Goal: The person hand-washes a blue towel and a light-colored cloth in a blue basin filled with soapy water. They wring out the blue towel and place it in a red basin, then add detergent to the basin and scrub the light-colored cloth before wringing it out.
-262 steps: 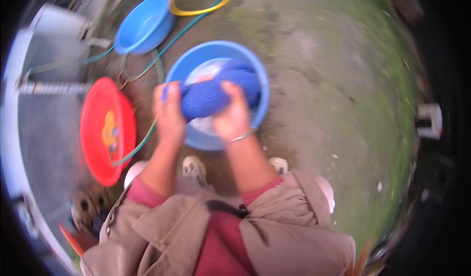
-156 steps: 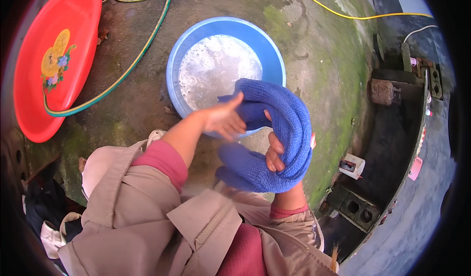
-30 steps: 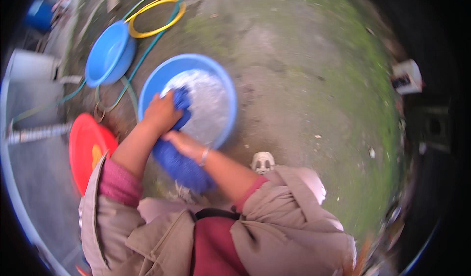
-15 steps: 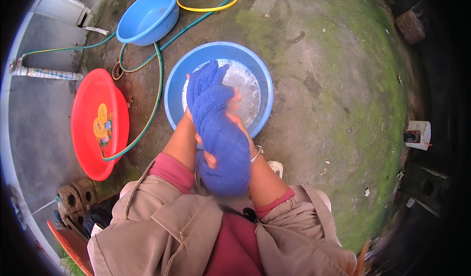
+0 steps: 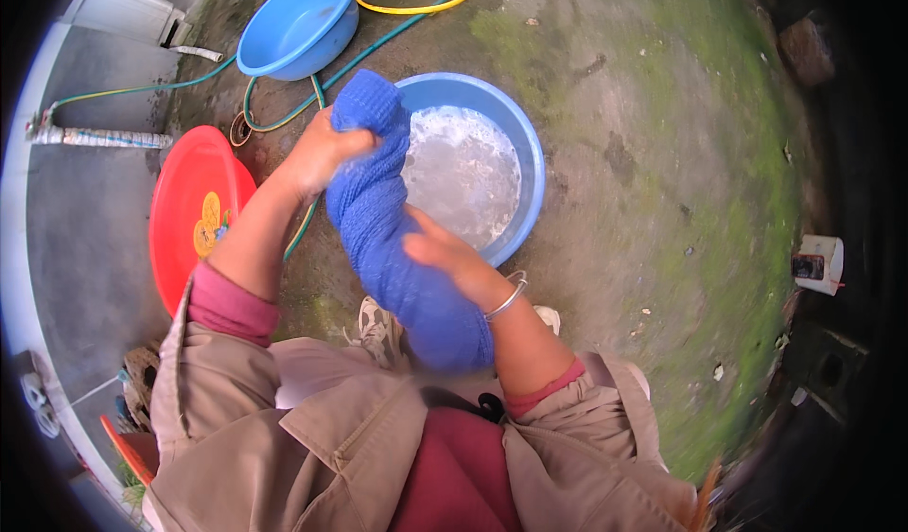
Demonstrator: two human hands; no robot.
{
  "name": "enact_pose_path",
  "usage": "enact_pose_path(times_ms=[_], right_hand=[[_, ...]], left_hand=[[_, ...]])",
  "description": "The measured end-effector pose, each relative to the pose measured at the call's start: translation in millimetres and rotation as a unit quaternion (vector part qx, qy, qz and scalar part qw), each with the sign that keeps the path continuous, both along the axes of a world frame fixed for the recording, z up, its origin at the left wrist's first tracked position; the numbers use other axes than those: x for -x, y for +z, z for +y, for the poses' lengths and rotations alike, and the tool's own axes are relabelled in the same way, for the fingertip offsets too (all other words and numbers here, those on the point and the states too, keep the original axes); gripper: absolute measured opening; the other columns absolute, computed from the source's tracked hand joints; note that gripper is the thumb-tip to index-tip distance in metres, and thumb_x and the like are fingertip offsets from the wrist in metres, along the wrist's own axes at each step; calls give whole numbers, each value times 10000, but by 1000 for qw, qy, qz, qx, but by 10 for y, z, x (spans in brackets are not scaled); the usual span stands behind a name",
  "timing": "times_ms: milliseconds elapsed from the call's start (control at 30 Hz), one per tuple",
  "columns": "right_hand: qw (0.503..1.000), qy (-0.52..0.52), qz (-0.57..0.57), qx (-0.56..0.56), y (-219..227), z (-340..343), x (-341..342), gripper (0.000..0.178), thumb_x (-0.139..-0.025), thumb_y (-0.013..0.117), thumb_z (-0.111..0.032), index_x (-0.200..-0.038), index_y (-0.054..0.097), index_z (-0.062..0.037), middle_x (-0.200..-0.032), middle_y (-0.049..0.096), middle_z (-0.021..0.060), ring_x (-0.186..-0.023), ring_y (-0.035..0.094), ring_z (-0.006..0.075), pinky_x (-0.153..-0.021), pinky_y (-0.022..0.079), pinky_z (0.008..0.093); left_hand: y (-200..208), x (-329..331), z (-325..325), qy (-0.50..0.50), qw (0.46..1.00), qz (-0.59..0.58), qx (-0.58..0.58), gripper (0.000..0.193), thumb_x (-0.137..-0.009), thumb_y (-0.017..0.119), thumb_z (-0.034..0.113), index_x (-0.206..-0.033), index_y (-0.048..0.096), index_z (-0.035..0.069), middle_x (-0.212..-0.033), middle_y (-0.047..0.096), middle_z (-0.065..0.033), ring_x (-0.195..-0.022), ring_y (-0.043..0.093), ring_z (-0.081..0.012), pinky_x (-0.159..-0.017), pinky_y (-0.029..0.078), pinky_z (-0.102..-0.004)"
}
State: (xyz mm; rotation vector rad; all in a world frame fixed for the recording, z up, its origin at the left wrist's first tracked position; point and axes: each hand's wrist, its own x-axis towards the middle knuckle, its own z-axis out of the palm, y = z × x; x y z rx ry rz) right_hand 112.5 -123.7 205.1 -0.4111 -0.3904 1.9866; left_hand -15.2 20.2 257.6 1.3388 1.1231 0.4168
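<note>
A long, twisted blue knitted cloth (image 5: 383, 220) hangs between my hands. Its kind, whether garment or towel, cannot be made out. My left hand (image 5: 331, 149) is closed round the upper end, thumb across the front. Lower down, my right hand (image 5: 449, 256), with a bangle on its wrist, grips the right side of the cloth; most of its fingers are behind the fabric. The bulky lower end sags toward my lap. Just right of the cloth, and partly covered by it, stands a blue basin (image 5: 532, 158) of cloudy, sudsy water (image 5: 468, 173).
A second blue basin (image 5: 298, 26) sits at the far left. Nearer on the left is a red basin (image 5: 184, 220) with a flower print. A green hose (image 5: 388, 35) and a yellow hose (image 5: 416, 10) curl over the mossy concrete floor (image 5: 653, 210). A white container (image 5: 819, 265) stands at the right.
My left hand has moved up and left to the cloth's upper end. The cloth has shifted left from over the basin, uncovering more suds. My right hand still grips its right side.
</note>
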Motion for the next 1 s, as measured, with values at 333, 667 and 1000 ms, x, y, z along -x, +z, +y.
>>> enact_pose_path(times_ms=[333,667,1000], right_hand=[[980,7,-185,69,-174,125,233,566,-708,625,-295,-1087,399,60,-987,527,101,-876,514,139,-769,404,251],[960,-12,-268,76,-308,202,330,535,-690,617,-317,-1009,477,89,-883,577,147,-835,550,223,-741,416,292],[997,-7,-27,72,-335,190,185,584,-714,583,-261,-1154,328,27,-986,498,94,-900,501,160,-787,396,258]], left_hand=[[-143,-484,-216,-246,790,480,-291,343,-641,564,174,-966,522,73,-867,569,-185,-812,548,-336,-713,443,-398],[-484,-621,-332,-297,625,653,-308,225,-718,494,113,-940,526,99,-875,532,-176,-824,543,-335,-688,464,-381],[-209,-674,-173,-275,746,553,-249,467,-693,558,189,-1135,428,107,-1056,457,-194,-984,468,-321,-816,409,-369]])
